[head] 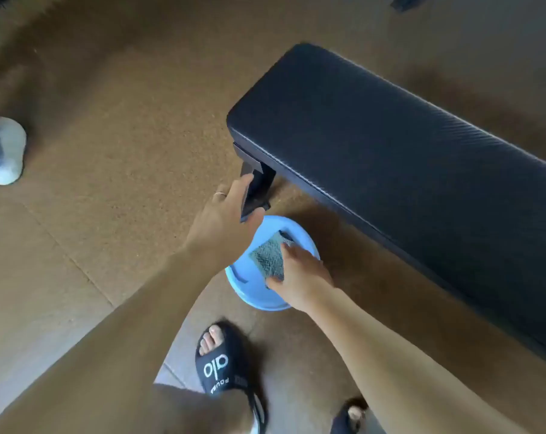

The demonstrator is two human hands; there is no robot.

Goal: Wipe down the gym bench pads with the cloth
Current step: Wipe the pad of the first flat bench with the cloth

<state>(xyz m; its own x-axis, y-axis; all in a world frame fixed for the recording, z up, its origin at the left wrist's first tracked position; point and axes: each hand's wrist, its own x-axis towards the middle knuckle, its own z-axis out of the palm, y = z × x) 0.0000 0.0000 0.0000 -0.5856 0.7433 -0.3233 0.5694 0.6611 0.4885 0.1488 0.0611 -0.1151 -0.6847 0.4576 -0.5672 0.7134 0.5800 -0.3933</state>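
Note:
The black gym bench pad (pixel 390 145) runs from the centre to the right edge, raised on a black leg (pixel 259 189). Below its near end a light blue basin (pixel 249 296) stands on the floor. A grey folded cloth (pixel 270 256) lies in the basin. My right hand (pixel 299 277) pinches the cloth's lower right part, thumb under it and fingers on top. My left hand (pixel 224 220) reaches out with straight fingers above the basin's left rim, its fingertips next to the bench leg. It holds nothing.
The floor is brown cork-like matting (pixel 124 151) with seams. My foot in a black slide sandal (pixel 224 364) stands just below the basin, my other foot (pixel 349 415) at the bottom edge. Another person's light shoe (pixel 5 151) is at the far left.

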